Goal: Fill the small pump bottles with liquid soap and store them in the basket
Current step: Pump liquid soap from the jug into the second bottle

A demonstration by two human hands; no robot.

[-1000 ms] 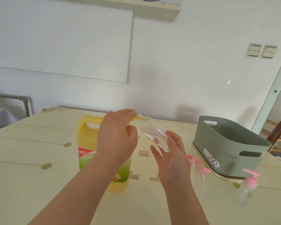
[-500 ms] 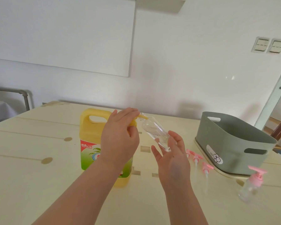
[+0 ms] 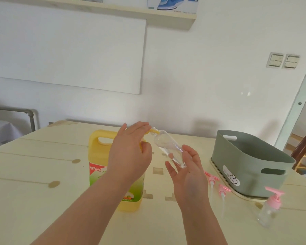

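**Filling a bottle straight off the jug's pump**

The small clear bottle (image 3: 168,149) is up in the air and tilted, with its neck right at the yellow spout (image 3: 151,132) of the big soap jug (image 3: 113,174). Can't tell how much is in it.

The right hand (image 3: 187,172) holds the bottle's base, fingers loosely curled round it. The left hand (image 3: 129,154) pinches the spout, fingers on top and thumb tucked under, and hides most of the pump.

Count:
- one jug
- one grey-green basket (image 3: 249,161) at the right of the table (image 3: 42,200)
- two loose pink pump tops (image 3: 212,179) lying just beside the basket
- one capped bottle (image 3: 269,211) standing near it
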